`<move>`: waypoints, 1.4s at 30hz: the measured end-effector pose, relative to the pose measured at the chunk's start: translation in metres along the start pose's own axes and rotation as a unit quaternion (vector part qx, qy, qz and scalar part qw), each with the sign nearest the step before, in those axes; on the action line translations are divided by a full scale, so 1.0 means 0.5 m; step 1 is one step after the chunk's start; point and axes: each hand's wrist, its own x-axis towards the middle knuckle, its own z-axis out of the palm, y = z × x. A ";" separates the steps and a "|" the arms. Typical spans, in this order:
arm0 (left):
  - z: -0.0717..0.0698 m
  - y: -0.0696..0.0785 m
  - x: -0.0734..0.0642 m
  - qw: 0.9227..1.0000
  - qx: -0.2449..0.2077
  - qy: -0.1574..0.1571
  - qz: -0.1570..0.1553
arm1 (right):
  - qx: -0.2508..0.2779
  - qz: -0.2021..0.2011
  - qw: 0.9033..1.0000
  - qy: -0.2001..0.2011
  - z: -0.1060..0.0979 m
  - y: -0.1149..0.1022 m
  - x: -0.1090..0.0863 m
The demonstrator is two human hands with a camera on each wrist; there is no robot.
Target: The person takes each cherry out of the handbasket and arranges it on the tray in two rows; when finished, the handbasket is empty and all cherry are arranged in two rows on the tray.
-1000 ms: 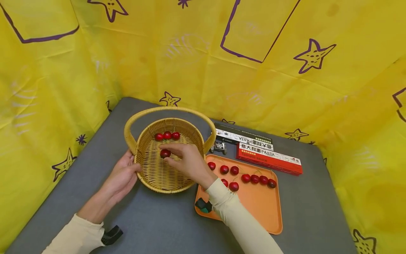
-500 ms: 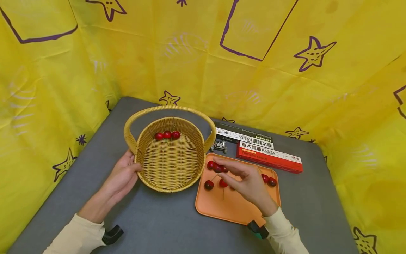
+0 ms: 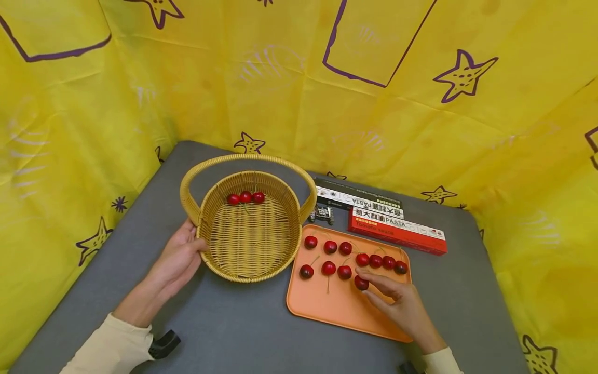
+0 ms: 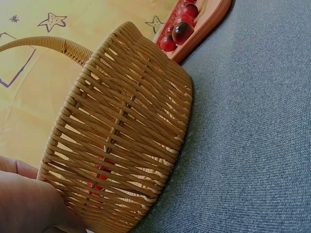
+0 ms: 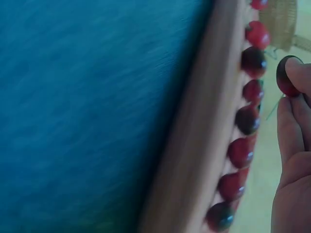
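Note:
My left hand (image 3: 175,262) grips the left rim of a round wicker basket (image 3: 249,279), its thumb over the edge. Three red cherries (image 3: 245,197) lie together at the basket's far side. Over the orange tray (image 3: 327,319), my right hand (image 3: 405,306) pinches a dark red cherry (image 3: 361,282) between thumb and fingers. It is at the right end of a front row of cherries (image 3: 328,268); a back row of several cherries (image 3: 376,261) lies behind. In the right wrist view the pinched cherry (image 5: 287,80) has its thin stem hanging down.
Behind the tray lie a red pasta box (image 3: 397,231) and a dark pasta box (image 3: 357,197). A small black toy car (image 3: 323,214) sits between the basket and the boxes. A yellow patterned cloth (image 3: 289,93) hangs around the grey table (image 3: 252,332).
My right hand has carried the cherry from over the basket rightward across the tray, and down to the end of the front row. My left hand has stayed on the basket rim.

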 end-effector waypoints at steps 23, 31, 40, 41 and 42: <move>-0.001 -0.003 0.003 1.000 -0.001 -0.007 0.004 | -0.120 0.039 0.991 -0.040 0.004 0.030 0.000; -0.002 -0.003 0.000 1.000 -0.002 -0.002 -0.005 | -0.152 -0.006 0.987 -0.044 -0.029 -0.006 0.012; -0.005 -0.006 0.004 1.000 -0.006 -0.004 0.003 | -0.098 -0.059 0.993 -0.019 -0.043 -0.142 0.129; -0.005 -0.005 0.004 1.000 -0.007 -0.004 0.003 | -0.079 -0.067 0.994 -0.021 -0.034 -0.160 0.149; -0.005 -0.005 0.005 1.000 -0.009 -0.005 0.002 | -0.064 -0.076 0.995 -0.024 -0.022 -0.177 0.169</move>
